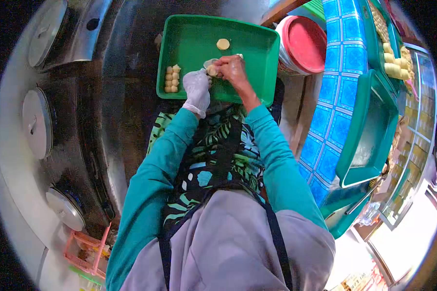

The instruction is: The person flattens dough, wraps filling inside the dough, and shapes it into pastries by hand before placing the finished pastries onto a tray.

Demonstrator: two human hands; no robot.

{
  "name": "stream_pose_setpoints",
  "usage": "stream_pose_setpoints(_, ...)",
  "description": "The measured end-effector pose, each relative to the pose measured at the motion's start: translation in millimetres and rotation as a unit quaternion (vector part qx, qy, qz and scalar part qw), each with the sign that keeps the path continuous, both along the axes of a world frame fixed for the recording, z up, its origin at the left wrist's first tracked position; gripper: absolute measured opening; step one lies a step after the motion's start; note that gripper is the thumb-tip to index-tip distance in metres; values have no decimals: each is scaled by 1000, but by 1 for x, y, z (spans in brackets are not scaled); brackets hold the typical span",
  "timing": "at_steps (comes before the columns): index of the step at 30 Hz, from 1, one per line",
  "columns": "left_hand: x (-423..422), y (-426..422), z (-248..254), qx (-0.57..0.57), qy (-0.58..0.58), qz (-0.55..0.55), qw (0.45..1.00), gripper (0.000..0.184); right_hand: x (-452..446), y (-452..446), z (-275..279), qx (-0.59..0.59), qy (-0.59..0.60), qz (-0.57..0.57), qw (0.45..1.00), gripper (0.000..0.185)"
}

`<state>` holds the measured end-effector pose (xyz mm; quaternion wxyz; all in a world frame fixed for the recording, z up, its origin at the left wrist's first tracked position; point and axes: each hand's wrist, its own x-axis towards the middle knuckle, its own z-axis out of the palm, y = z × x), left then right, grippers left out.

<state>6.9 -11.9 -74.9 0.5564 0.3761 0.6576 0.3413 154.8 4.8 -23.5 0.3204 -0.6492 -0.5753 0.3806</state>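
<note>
A large green tray [194,39] lies across my lap, with both hands over its near part. My left hand [196,88], in a white glove, is closed, its fingers curled toward the right hand. My bare right hand [231,71] pinches a small pale dough piece [212,71] at the left hand's fingertips. Just behind them shows a whitish round thing [209,63], partly hidden. Small dough balls [171,80] stand in short rows at the tray's left side. A flat dough disc [223,44] lies farther back. What sits inside the glove is hidden.
A bucket with a red lid [306,43] stands right of the tray. Beyond it runs a blue tiled counter [332,104] bearing another green tray [369,131] and pale dough rolls [395,67]. Round metal lids [36,123] line the left side, above a pink basket [87,252].
</note>
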Motion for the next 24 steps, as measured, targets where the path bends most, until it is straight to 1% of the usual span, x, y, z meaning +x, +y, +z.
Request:
stream_pose_setpoints(1,0,2,1,26,16,-13,999,16,-1,0,2,11,48,-6,999,16)
stream_pose_setpoints(2,-1,4,2,53,33,-25,998,16,-1,1,5,12,50,-8,999,16)
stream_pose_setpoints(3,5,3,36,14,-73,58,996,14,0,2,6,-37,106,-32,993,17)
stream_pose_setpoints(4,9,3,56,-26,-178,139,974,12,1,2,8,-85,161,-56,982,18)
stream_pose_setpoints(5,11,6,56,-26,-180,137,974,12,3,2,14,-84,159,-58,982,18)
stream_pose_setpoints(7,14,13,63,-60,-309,156,936,11,6,0,24,-127,260,-77,954,17)
stream_pose_setpoints(8,11,14,68,-88,-342,118,928,15,6,1,29,-126,260,-79,954,17)
stream_pose_setpoints(9,11,14,65,-88,-342,117,928,15,5,1,30,-129,245,-73,958,17)
stream_pose_setpoints(11,9,16,59,-81,-340,73,934,17,2,-1,32,-131,232,-68,962,17)
stream_pose_setpoints(15,4,13,76,-69,-338,55,937,20,2,-10,38,-122,258,-56,957,20)
stream_pose_setpoints(17,-3,13,88,-78,-322,18,944,23,2,-15,44,-114,269,-43,956,21)
stream_pose_setpoints(18,-7,12,96,-74,-322,17,944,23,2,-17,46,-59,208,-92,972,19)
stream_pose_setpoints(19,-12,10,106,-69,-331,-17,941,26,3,-20,48,-4,146,-139,979,18)
stream_pose_setpoints(20,-16,9,114,-64,-340,-51,937,29,4,-21,50,0,146,-138,980,18)
stream_pose_setpoints(21,-19,10,116,-61,-340,-52,937,29,5,-24,54,-67,281,-154,945,19)
stream_pose_setpoints(22,-23,10,119,-62,-353,-83,930,29,3,-27,59,-133,411,-166,887,20)
stream_pose_setpoints(23,-25,10,122,-62,-367,-114,921,29,-2,-30,58,-129,410,-165,888,20)
stream_pose_setpoints(24,-26,11,125,-55,-369,-115,921,29,-8,-30,54,-140,469,-168,856,22)
